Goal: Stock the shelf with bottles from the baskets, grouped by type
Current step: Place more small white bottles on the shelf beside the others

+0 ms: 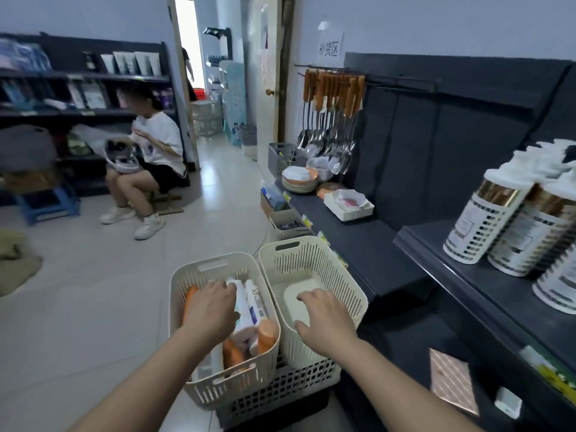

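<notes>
Two cream slotted baskets stand side by side on a crate at the foot of the shelf. The left basket [199,381] holds several orange bottles [267,333] and white bottles [242,302]. My left hand [209,308] reaches into it, fingers resting on the top of a white bottle; whether it grips is unclear. The right basket [314,260] has nothing inside. My right hand [324,316] hovers over it with fingers spread, holding nothing. On the dark shelf [467,269] at the right stand several white pump bottles [481,224] with gold bands.
A lower shelf board [367,241] carries a white tray, plates and bowls; ladles hang above on a rail. A small basket [286,224] sits beyond the two baskets. A person sits on a stool at the left, in front of another shelf. Tiled floor lies between.
</notes>
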A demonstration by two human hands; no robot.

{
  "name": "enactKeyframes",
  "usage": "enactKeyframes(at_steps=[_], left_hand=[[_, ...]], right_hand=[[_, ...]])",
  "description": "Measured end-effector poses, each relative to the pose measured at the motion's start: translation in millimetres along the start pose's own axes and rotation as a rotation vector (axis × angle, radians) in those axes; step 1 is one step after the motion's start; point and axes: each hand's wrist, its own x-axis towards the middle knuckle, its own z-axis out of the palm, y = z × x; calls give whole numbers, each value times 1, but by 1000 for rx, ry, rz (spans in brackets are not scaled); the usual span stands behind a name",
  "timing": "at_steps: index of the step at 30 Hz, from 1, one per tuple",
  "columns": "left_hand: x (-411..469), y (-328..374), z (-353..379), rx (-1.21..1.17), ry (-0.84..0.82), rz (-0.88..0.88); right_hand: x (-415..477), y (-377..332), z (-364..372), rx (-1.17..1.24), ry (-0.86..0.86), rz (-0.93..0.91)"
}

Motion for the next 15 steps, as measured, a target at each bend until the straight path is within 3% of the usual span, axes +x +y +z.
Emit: enactKeyframes(at_steps=[15], left_hand=[[82,-80,86,-123,-282,-350]], right_hand=[[159,-31,89,-4,-384,-163]])
